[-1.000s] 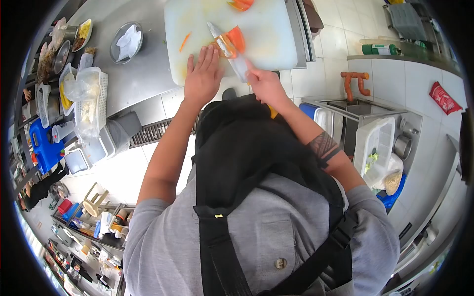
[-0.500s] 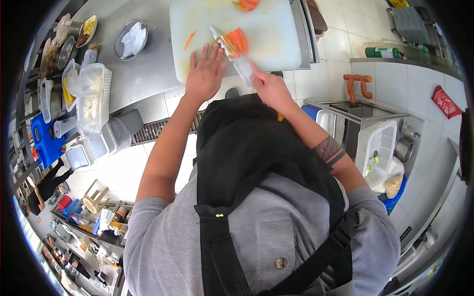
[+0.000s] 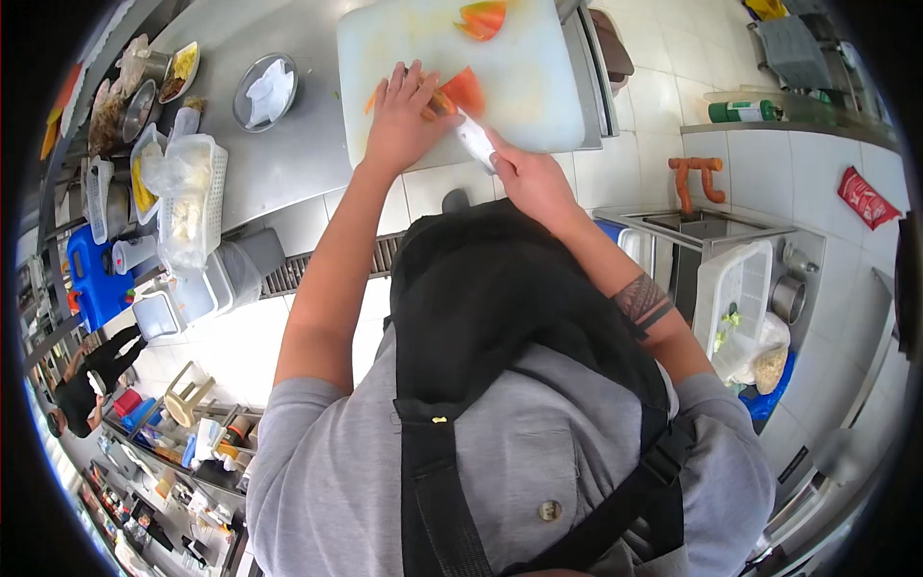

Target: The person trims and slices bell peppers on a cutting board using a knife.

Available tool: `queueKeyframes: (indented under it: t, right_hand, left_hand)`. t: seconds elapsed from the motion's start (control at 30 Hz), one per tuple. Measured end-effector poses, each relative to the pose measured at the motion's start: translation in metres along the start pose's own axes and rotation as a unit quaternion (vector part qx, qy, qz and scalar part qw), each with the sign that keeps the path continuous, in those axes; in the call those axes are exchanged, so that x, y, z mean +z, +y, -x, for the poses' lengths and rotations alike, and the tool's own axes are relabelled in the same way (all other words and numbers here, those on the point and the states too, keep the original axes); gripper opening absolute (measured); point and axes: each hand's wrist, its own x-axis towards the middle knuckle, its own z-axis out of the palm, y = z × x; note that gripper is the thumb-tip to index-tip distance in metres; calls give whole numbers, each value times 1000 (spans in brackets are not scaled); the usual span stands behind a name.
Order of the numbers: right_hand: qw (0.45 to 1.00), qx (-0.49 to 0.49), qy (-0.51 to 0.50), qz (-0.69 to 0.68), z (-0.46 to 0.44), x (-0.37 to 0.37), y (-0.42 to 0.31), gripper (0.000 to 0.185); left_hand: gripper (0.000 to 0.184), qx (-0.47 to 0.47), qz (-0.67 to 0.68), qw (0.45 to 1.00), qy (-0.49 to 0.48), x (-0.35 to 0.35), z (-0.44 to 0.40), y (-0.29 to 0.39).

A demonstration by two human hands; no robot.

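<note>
My right hand (image 3: 532,183) is closed around the white handle of a knife (image 3: 475,141), whose blade runs up and left across the cutting board (image 3: 529,87). Over the blade lies my left hand (image 3: 409,115), fingers stretched out, hiding most of the metal and whatever is under the palm. Just right of the blade sits a red-orange tomato piece (image 3: 465,90), touching or nearly touching it. A larger tomato wedge (image 3: 483,19) with a greenish edge rests farther up the board. Part of a thin orange strip (image 3: 369,101) shows left of my left hand.
On the steel counter (image 3: 308,144), left of the board, stands a metal bowl (image 3: 265,123) with a white cloth or paper inside. White baskets (image 3: 223,183) with bagged food line the left edge. A person (image 3: 82,389) in dark clothes is far left. A sink (image 3: 711,219) lies right.
My left hand has moved up and right, onto the knife blade. The knife has shifted slightly down and right with my right hand. The tomato wedge shows more fully as the view shifted.
</note>
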Motion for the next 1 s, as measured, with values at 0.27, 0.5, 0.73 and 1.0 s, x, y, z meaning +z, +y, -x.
queueKeyframes:
  t: [0.27,0.5,0.73,1.0]
  right_hand:
    - [999,6,-40,20,17,-36,4,47]
    - [993,102,-53,-28,33,-54,5,51]
    - [988,122,-71,-55,49,-59,28,52]
    - [988,119,-74,-62,54,-76,35,52]
  left_hand:
    - [34,73,77,993,-45,-36,-35,-14]
    - [22,53,98,991,79,-32,-77,1]
    - [26,381,248,890,-47,-58,-115,200]
    - [25,264,0,964,-41,63,-256,234]
